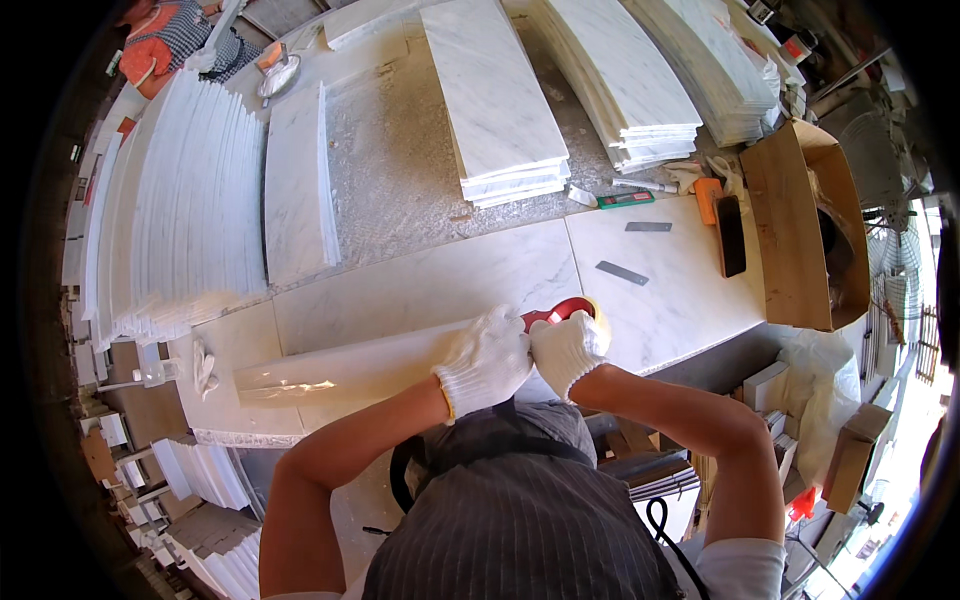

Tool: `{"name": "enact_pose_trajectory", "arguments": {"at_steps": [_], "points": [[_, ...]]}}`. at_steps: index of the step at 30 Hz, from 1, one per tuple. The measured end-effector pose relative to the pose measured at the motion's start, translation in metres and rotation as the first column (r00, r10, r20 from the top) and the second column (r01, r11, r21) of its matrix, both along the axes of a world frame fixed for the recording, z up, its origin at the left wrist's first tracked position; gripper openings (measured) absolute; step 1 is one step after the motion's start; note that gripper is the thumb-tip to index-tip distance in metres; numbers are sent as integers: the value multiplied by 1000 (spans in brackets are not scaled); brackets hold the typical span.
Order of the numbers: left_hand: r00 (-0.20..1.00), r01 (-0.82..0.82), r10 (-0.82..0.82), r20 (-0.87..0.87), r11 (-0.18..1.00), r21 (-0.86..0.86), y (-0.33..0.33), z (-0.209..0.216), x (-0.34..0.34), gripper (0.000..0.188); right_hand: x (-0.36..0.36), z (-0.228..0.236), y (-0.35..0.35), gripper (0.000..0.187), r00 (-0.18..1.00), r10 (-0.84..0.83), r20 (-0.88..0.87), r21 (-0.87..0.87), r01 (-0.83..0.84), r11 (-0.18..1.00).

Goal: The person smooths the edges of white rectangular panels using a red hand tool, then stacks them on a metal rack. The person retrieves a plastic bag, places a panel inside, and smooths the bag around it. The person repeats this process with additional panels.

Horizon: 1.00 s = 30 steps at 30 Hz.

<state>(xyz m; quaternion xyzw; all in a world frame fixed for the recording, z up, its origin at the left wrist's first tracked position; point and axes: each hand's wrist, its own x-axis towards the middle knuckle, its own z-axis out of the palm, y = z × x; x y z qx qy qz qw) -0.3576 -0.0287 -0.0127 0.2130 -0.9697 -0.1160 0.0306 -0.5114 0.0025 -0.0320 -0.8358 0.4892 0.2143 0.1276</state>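
Observation:
Both my hands wear white knitted gloves and meet at the near part of the marble-topped table. My right hand (568, 350) is closed around a red tape dispenser (570, 308) with a roll of tape in it. Touching or nearly touching it, my left hand (486, 352) has its fingers curled at the right end of a long, pale, glossy plastic-covered piece (330, 372). What the left fingertips pinch is hidden. The covered piece lies flat, stretching left from that hand.
Stacks of marble slabs (500, 90) stand at the back, and a row of upright slabs (190, 200) at the left. At right are metal blades (622, 272), a green box (626, 200), a phone (732, 236) and a cardboard box (790, 225). A person (180, 45) works far left.

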Motion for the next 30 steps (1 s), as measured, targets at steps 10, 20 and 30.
{"name": "enact_pose_trajectory", "arguments": {"at_steps": [10,20,30], "points": [[998,20,-23,-51,998,-56,2,-4,8,33,-52,-39,17,24,888,-247,389,-473,422,773],[886,-459,446,-128,882,-106,-5,8,69,52,-5,-36,46,49,403,-260,877,-143,737,660],[293,-943,951,-96,271,-195,25,5,353,53,48,-112,26,47,-212,-443,871,491,417,765]]}}
